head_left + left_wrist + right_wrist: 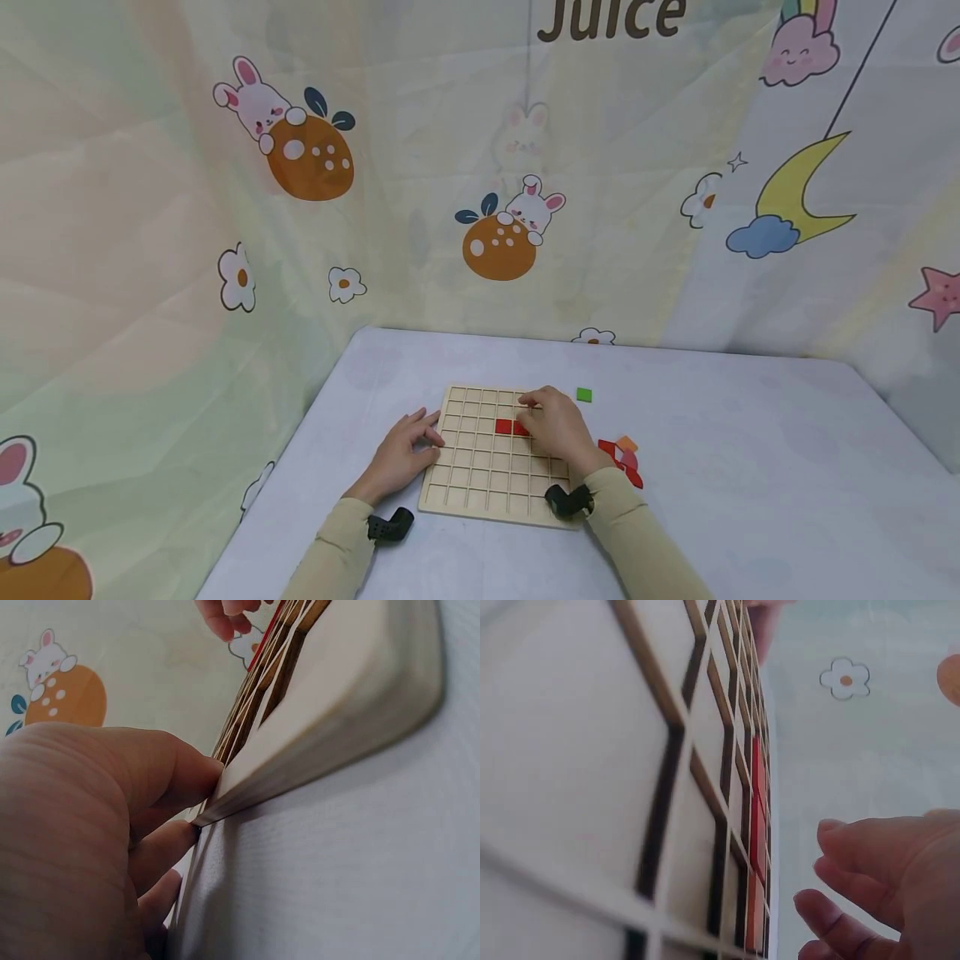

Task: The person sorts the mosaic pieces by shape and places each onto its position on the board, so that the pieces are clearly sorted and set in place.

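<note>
A pale wooden grid board (pixel 480 481) lies flat on the white table. My left hand (pixel 408 450) rests at the board's left edge. In the left wrist view its thumb (pixel 191 776) touches the rim and its fingers lie along the side. Over the upper right part of the grid is my right hand (pixel 558 425), with a red square tile (pixel 503 427) beside its fingertips. More red tile (pixel 761 832) shows in the grid in the right wrist view, followed by a paler reddish one (pixel 755 911). The right fingers are apart there, with nothing visible between them.
A green square tile (pixel 584 395) lies beyond the board's far right corner. Several red and orange pieces (pixel 627 445) are piled right of the board, partly behind the right forearm. Each wrist wears a black camera (pixel 392 526). A printed cloth backdrop (pixel 420 167) rises behind the table.
</note>
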The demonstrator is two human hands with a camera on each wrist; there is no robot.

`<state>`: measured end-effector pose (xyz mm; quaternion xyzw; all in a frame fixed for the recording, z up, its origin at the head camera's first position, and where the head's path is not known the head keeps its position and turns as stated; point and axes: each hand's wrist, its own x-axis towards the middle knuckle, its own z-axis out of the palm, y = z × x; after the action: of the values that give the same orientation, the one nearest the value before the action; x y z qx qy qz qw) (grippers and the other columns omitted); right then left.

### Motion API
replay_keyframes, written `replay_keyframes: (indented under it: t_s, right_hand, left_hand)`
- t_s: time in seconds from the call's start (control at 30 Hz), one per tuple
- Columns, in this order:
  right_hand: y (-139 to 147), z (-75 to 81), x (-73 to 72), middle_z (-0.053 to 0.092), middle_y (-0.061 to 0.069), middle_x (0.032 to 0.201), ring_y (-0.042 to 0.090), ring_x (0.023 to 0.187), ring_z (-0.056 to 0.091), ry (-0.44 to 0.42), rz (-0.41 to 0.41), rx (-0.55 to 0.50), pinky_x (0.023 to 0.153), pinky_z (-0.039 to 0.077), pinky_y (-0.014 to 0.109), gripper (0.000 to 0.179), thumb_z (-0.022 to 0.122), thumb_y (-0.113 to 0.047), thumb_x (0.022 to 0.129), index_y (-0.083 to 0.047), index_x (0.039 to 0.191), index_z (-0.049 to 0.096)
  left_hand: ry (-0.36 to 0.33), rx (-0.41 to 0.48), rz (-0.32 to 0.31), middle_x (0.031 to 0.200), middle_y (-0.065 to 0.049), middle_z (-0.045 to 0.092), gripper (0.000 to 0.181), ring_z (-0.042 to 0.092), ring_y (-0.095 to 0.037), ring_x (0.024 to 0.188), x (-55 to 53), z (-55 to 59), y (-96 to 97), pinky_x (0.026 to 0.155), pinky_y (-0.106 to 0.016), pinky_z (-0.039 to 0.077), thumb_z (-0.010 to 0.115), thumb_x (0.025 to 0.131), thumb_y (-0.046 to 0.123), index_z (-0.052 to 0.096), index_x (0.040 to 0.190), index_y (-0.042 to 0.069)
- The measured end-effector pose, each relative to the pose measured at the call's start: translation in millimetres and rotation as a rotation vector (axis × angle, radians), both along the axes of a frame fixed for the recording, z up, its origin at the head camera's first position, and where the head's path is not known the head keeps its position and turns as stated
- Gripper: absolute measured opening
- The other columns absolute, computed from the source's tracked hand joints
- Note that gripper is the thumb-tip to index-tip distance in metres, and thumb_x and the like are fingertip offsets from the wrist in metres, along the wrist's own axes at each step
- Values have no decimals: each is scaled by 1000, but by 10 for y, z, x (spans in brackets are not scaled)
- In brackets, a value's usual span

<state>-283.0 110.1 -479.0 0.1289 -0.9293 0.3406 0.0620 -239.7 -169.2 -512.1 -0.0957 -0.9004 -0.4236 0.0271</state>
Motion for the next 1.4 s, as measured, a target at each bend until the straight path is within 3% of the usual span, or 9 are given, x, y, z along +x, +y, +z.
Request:
replay_keyframes:
  t_s: [0.2, 0.4, 0.57, 0.8, 1.0, 1.4]
  right_hand:
    - [161, 45, -50, 63, 6, 112, 25, 98, 63, -28, -28, -38, 84, 56, 43, 30, 70, -24, 89, -10, 116, 70]
    - [352, 100, -102, 65, 12, 113, 31, 104, 60, 1, -71, -33, 88, 52, 49, 31, 68, -22, 90, -7, 117, 69]
    - [506, 95, -159, 65, 14, 111, 30, 96, 60, 12, -95, -16, 82, 53, 47, 32, 67, -23, 91, -6, 117, 68]
    - [623, 72, -213, 64, 17, 114, 33, 100, 60, -2, -118, 9, 87, 52, 49, 34, 66, -25, 91, -6, 119, 67]
    - [758, 53, -244, 64, 17, 112, 32, 97, 58, 0, -129, 16, 83, 52, 48, 33, 65, -24, 92, -4, 119, 67]
    - [872, 14, -282, 58, 21, 124, 37, 112, 53, -116, -223, 18, 96, 47, 54, 38, 64, -26, 92, -4, 123, 64]
  left_hand:
    - [-4, -2, -1, 148, -2, 49, 13, 25, -31, 146, 4, 2, -11, 119, -57, 14, 70, 85, 14, 66, 84, 26]
    - [-7, 7, -4, 148, -1, 48, 14, 24, -30, 147, 1, -5, -17, 120, -57, 13, 70, 85, 14, 66, 85, 27]
    - [1, 2, -8, 148, -2, 49, 12, 25, -31, 146, 3, 0, -15, 119, -57, 14, 70, 85, 13, 67, 85, 26]
    - [-10, 6, 0, 148, 0, 48, 15, 24, -29, 147, 2, 1, -14, 120, -57, 13, 71, 85, 15, 66, 84, 29]
    - [-6, 1, 1, 147, 0, 49, 15, 25, -28, 147, -6, -9, -12, 120, -56, 14, 71, 85, 15, 66, 84, 29]
    - [-2, -10, -1, 148, -1, 48, 14, 25, -30, 146, -9, -9, -13, 120, -56, 15, 70, 85, 14, 66, 84, 27]
